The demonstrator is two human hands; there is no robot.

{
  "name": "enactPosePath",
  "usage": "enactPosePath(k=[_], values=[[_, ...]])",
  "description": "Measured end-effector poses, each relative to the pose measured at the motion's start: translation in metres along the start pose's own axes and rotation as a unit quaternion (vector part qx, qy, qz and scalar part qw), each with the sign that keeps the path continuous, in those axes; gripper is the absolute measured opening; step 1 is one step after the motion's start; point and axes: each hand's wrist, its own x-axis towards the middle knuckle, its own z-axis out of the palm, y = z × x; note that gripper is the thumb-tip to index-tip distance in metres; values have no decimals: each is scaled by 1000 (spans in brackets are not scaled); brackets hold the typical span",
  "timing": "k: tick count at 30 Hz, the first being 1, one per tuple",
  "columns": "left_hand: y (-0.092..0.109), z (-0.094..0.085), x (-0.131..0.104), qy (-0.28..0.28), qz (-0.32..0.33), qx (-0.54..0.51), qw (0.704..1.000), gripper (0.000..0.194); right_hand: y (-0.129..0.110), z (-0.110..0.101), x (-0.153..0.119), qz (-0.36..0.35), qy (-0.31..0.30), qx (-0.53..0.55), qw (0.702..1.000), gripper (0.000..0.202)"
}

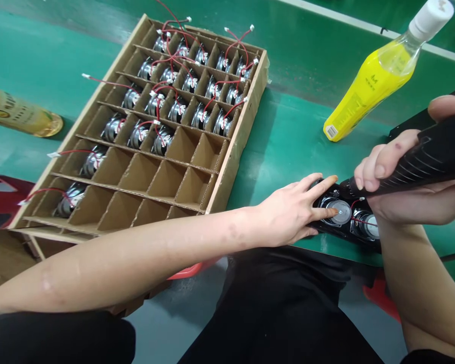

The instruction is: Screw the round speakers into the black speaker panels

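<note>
My left hand [291,210] lies with its fingers spread across a round speaker [342,215] set in a long black housing [358,241]. One fingertip touches the speaker's metal back. Beside it in the same housing sits a second speaker [372,227], partly covered by my right wrist. A thin red wire runs between the two. My right hand [417,205] is wrapped around a black electric screwdriver [436,151], held slanted. Its tip end points down at the housing's far edge, near my left fingers; the exact contact point is hidden.
A cardboard divider box [237,146] with several wired speakers [163,139] stands left on the green table [288,131]. A yellow bottle [371,81] is at the back right, another bottle [20,111] lies far left. Behind the screwdriver is a black object [411,124]. Red stools show below.
</note>
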Motion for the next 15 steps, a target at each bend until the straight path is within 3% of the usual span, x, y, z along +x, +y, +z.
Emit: enactPosePath(k=[9,13,15], values=[[0,0,0,6,-1,1,1000,58,1,15,-2,-85,-15,-5,996,52],[0,-1,1,3,-6,-5,1000,57,12,21,4,-124,16,-14,992,56],[0,-1,2,-2,-9,-5,1000,57,18,24,7,-126,44,-22,991,67]])
